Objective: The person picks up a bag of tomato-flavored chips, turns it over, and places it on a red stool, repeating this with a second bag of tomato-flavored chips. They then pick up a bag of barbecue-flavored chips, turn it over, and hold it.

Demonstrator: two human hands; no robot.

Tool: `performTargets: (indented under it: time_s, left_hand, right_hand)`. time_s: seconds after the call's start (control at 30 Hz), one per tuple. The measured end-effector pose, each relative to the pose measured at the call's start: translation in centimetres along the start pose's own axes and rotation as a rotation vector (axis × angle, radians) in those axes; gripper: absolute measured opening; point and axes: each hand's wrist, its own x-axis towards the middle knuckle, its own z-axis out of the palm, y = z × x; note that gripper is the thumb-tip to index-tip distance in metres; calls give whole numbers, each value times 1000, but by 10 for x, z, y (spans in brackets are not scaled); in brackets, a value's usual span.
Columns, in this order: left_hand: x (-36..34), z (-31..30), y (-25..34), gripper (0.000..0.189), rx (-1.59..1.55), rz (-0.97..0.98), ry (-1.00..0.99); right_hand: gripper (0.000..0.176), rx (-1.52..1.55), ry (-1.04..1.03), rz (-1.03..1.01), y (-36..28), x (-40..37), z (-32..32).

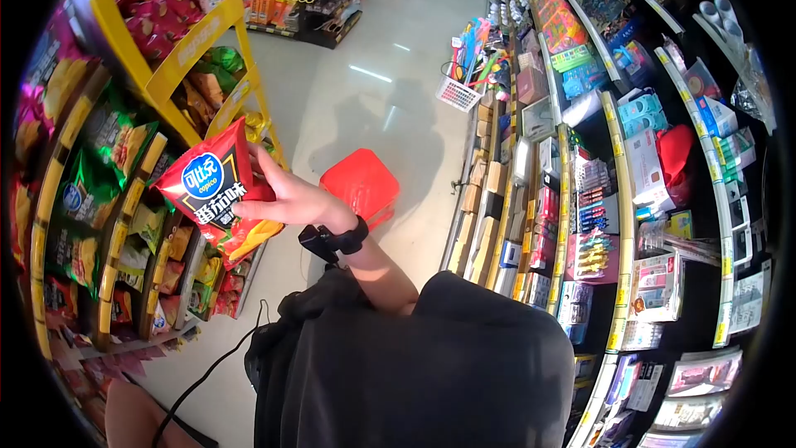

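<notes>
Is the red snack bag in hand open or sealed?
Looks sealed: the red snack bag is puffed out, with no tear on the side in view, though the hand covers part.

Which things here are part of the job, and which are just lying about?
In use:
- The right hand, gripping a bag
- The red snack bag

Just about, untouched:
- Green snack bags on the left shelves
- Yellow rack
- White basket of colorful items
- Red plastic object on the floor; its role is unclear
</notes>
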Motion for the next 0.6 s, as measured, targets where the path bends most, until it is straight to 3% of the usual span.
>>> performTargets:
  time_s: [0.17,0.33,0.43,0.6]
  left_hand:
    - [18,18,-7,52,-2,-28,5]
    - [19,14,-19,52,18,-118,51]
    - [12,-3,-23,52,56,-243,203]
    - [7,7,-32,53,-21,-647,676]
  right_hand:
    - [90,111,63,-40,-6,-2,-29]
    - [90,117,253,39,-15,-7,-51]
    - [89,221,326,35,-17,-12,-62]
    - [82,110,433,-21,-30,-17,-74]
